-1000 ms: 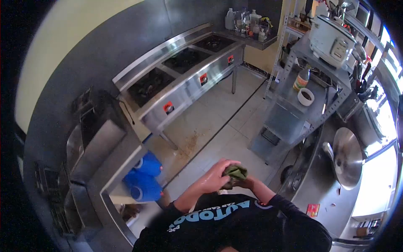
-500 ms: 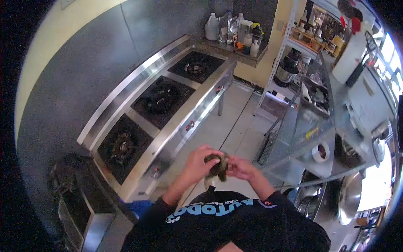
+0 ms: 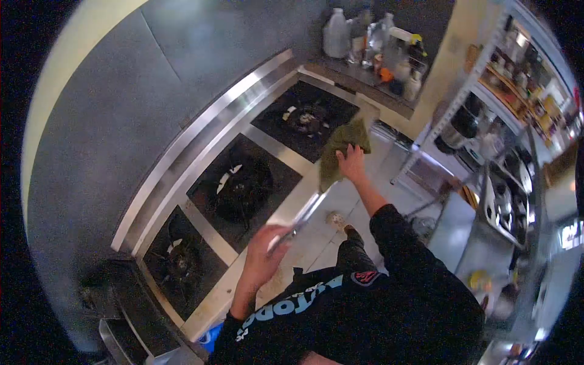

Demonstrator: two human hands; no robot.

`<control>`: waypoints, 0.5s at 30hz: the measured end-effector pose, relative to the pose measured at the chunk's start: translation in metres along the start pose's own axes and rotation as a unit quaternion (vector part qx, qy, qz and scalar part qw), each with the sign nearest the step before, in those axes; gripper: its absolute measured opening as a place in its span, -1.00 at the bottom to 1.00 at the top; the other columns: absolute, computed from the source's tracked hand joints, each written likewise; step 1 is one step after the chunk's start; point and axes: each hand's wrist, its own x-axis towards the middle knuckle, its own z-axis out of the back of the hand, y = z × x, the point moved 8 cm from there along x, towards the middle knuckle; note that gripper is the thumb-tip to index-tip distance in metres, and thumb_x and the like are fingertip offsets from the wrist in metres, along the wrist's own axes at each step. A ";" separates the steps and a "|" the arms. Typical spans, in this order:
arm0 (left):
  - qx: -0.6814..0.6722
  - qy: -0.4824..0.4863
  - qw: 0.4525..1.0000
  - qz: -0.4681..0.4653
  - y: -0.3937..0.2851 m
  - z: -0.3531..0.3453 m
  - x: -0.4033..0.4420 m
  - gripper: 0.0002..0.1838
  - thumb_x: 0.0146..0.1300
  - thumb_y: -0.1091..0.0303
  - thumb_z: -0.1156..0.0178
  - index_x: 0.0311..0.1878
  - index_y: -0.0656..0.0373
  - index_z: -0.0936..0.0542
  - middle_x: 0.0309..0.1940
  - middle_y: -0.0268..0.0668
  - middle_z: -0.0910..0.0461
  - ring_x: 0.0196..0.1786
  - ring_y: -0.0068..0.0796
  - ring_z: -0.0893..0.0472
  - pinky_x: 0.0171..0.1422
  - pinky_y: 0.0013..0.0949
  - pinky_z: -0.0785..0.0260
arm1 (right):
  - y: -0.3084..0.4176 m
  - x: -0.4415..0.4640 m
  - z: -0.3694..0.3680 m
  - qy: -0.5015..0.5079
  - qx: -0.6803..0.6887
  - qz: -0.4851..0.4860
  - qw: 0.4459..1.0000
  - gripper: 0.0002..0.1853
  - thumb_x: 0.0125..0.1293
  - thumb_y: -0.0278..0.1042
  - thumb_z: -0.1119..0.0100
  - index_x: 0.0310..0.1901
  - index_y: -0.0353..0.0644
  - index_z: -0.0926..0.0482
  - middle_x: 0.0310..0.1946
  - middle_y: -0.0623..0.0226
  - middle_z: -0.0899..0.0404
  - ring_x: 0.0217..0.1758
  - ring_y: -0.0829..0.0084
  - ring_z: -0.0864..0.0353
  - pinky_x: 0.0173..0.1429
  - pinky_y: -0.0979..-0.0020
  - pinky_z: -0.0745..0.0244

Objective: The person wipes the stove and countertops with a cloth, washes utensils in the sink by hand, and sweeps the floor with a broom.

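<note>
A green cloth [image 3: 340, 152] is spread over the front rail at the far end of the steel stove [image 3: 286, 213]. My right hand [image 3: 351, 163] grips the cloth and presses it against the rail, arm stretched out. Nearer to me, my left hand [image 3: 264, 252] rests on the front edge of the stove with its fingers extended and no object in it. Dark burners, among them the middle burner [image 3: 234, 185] and the far burner [image 3: 304, 118], line the stove top beside the hands.
Jugs and bottles [image 3: 336, 36] stand on a ledge [image 3: 365, 82] beyond the stove. To the right rise a metal shelf rack [image 3: 450, 109] and a counter holding a tray [image 3: 508, 204] of utensils. A dark appliance [image 3: 115, 304] sits at the near left.
My hands have parted. The cloth, bunched between both hands before, is now opened out on the stove's far rail under my right hand, and my left hand has come to the stove edge.
</note>
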 end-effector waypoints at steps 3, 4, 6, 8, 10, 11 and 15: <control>-0.032 -0.100 0.975 0.198 0.060 0.004 -0.017 -0.79 0.00 0.45 -0.12 -0.23 0.20 -0.50 -0.29 -0.18 -0.48 -0.13 -0.26 -0.44 -0.01 -0.34 -0.25 | -0.012 0.036 -0.006 -0.105 -0.147 -0.045 0.983 -0.36 0.18 -0.05 0.19 0.20 -0.27 0.03 0.24 0.03 0.15 0.31 0.06 0.22 0.26 0.05 0.16; -0.048 -0.164 0.957 0.234 0.088 0.000 -0.028 -0.82 0.01 0.47 -0.11 -0.26 0.22 -0.50 -0.30 -0.19 -0.49 -0.16 -0.30 -0.46 -0.04 -0.35 -0.27 | -0.025 0.057 -0.001 -0.078 -0.159 -0.061 0.982 -0.35 0.19 -0.08 0.22 0.22 -0.25 0.11 0.26 0.05 0.22 0.33 0.08 0.32 0.27 0.01 0.25; -0.109 -0.274 0.895 0.334 0.099 0.007 -0.030 -0.86 0.02 0.52 -0.09 -0.29 0.23 -0.51 -0.29 -0.24 -0.49 -0.24 -0.41 -0.48 -0.12 -0.42 -0.32 | -0.049 0.109 0.008 -0.092 -0.176 -0.019 0.980 -0.35 0.17 -0.13 0.20 0.20 -0.34 0.09 0.25 -0.01 0.19 0.31 0.04 0.24 0.25 -0.01 0.23; -0.052 -0.346 0.869 0.350 0.093 0.016 -0.018 -0.85 0.02 0.56 -0.07 -0.28 0.24 -0.50 -0.29 -0.26 -0.49 -0.29 -0.48 -0.48 -0.17 -0.49 -0.32 | -0.061 0.162 0.013 -0.036 -0.233 0.052 0.970 -0.37 0.17 -0.15 0.23 0.20 -0.32 0.08 0.25 0.03 0.20 0.32 0.06 0.24 0.26 0.02 0.22; -0.066 -0.407 0.850 0.327 0.086 0.019 0.006 -0.86 0.03 0.55 -0.07 -0.28 0.25 -0.49 -0.33 -0.26 -0.49 -0.29 -0.48 -0.47 -0.17 -0.50 -0.30 | -0.070 0.209 0.015 0.014 -0.284 0.124 0.951 -0.40 0.18 -0.18 0.25 0.20 -0.31 0.07 0.26 0.07 0.21 0.32 0.07 0.24 0.27 0.05 0.21; -0.028 -0.393 0.855 0.337 0.080 0.022 0.023 -0.86 0.03 0.55 -0.06 -0.29 0.25 -0.49 -0.35 -0.26 -0.49 -0.30 -0.49 -0.47 -0.19 -0.51 -0.30 | -0.066 0.223 0.006 0.097 -0.219 0.213 0.947 -0.40 0.16 -0.22 0.22 0.21 -0.27 0.06 0.27 0.10 0.20 0.32 0.08 0.25 0.28 0.05 0.22; 0.042 -0.384 0.857 0.342 0.060 0.033 0.083 -0.87 0.04 0.54 -0.04 -0.30 0.26 -0.48 -0.42 -0.27 -0.47 -0.34 -0.50 -0.46 -0.23 -0.49 -0.30 | -0.028 0.260 0.007 0.194 -0.147 0.460 0.854 -0.38 0.10 -0.32 0.15 0.22 -0.22 0.04 0.26 0.13 0.16 0.31 0.06 0.22 0.25 0.02 0.16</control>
